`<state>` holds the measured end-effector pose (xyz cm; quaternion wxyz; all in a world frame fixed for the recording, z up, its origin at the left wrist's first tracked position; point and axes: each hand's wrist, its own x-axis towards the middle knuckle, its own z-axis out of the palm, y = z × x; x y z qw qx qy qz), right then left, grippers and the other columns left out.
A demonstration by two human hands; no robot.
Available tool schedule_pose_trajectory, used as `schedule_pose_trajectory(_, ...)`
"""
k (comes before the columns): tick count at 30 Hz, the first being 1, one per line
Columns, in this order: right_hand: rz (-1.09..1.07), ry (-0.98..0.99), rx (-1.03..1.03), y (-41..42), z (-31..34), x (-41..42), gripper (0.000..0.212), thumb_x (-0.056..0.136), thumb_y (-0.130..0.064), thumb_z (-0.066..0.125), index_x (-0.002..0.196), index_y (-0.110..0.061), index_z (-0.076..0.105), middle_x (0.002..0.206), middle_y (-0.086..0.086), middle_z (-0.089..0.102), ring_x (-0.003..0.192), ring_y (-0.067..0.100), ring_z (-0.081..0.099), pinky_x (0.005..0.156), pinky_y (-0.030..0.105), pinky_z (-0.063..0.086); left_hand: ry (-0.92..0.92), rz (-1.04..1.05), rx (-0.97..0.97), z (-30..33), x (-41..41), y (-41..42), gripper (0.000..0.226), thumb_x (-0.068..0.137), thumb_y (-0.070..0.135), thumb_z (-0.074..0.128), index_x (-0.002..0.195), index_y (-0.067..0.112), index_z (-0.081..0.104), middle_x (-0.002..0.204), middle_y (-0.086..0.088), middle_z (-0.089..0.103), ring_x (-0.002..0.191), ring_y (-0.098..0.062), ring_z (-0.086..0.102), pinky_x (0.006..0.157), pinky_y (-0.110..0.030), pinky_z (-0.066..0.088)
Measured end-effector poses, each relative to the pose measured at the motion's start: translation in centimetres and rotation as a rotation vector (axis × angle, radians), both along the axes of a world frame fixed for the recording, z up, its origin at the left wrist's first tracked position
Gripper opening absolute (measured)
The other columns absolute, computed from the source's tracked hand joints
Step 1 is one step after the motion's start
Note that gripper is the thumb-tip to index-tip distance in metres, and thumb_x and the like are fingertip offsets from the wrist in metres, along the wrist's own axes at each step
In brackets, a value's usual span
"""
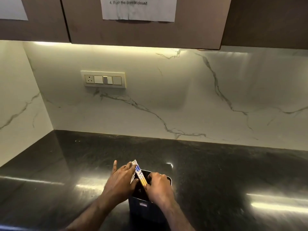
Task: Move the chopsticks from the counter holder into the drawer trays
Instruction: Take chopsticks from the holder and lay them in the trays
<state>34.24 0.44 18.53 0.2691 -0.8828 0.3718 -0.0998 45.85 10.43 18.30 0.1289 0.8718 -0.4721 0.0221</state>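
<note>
A dark holder (146, 204) stands on the black polished desk (216, 172), near its front edge, with its open mouth facing up. A bundle of chopsticks (139, 172) sticks out of the holder's mouth, leaning up and away toward the holder's far left side; their upper parts are white with blue marks and their lower parts are yellow. The lower ends go down into the holder and are hidden there.

The left hand (120, 180) lies at the holder's left side, its fingers (129, 166) bent round the upper part of the chopsticks, while its first finger points straight out, away over the desk. The right hand (159, 185) is over the holder's right side, its fingers curled down at the rim and touching the yellow part of the chopsticks; how firmly it holds them cannot be told, as the fingertips are hidden behind the hand.

Behind the holder, a white marble wall (166, 97) with grey veins rises from the back of the desk. On that wall, up and to the left of the holder, is a switch plate (103, 79) with a socket. Above it hang brown cupboards (146, 30), and a printed paper sheet (139, 9) is stuck to the middle door.
</note>
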Motion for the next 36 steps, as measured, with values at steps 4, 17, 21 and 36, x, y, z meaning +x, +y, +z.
schedule_pose_trajectory(4,0.016,0.123,0.043,-0.9,-1.0,1.3,0.016,0.085,-0.021,0.061,0.098,-0.016,0.067,0.103,0.009,0.07,0.097,0.028,0.067,0.077,0.035,0.054,0.028,0.012,-0.01,0.0,1.0,-0.1,0.064,0.094,0.044,0.045,0.151,0.023,0.023,0.157,0.0,0.031,0.144,-0.01,0.026,0.117,-0.046,-0.013)
schedule_pose_trajectory(17,0.044,0.23,0.166,-2.2,-3.1,3.1,0.025,0.083,-0.027,0.069,0.107,-0.021,0.066,0.117,0.007,0.065,0.109,0.026,0.063,0.089,0.034,0.053,0.759,0.2,-0.377,-1.4,3.0,-2.6,0.08,0.085,0.019,0.07,0.151,0.016,0.024,0.135,-0.004,0.059,0.12,-0.008,0.056,0.086,-0.007,0.041)
schedule_pose_trajectory(21,0.025,0.196,0.181,-2.4,-3.4,3.4,0.02,0.079,-0.021,0.069,0.099,-0.024,0.069,0.112,0.005,0.067,0.105,0.024,0.064,0.085,0.031,0.052,0.867,0.238,-0.456,-2.2,3.3,-3.4,0.069,0.079,0.008,0.076,0.141,0.012,0.045,0.127,-0.006,0.065,0.112,-0.011,0.063,0.079,-0.006,0.045)
schedule_pose_trajectory(36,0.052,-0.091,0.325,-3.3,-0.8,3.8,0.016,0.079,-0.019,0.074,0.093,-0.026,0.076,0.09,-0.008,0.076,0.086,0.004,0.068,0.082,0.024,0.054,1.198,0.135,-0.854,1.3,3.9,-4.5,0.025,0.069,0.0,0.08,0.093,0.004,0.074,0.086,-0.01,0.077,0.081,-0.018,0.073,0.069,-0.019,0.056)
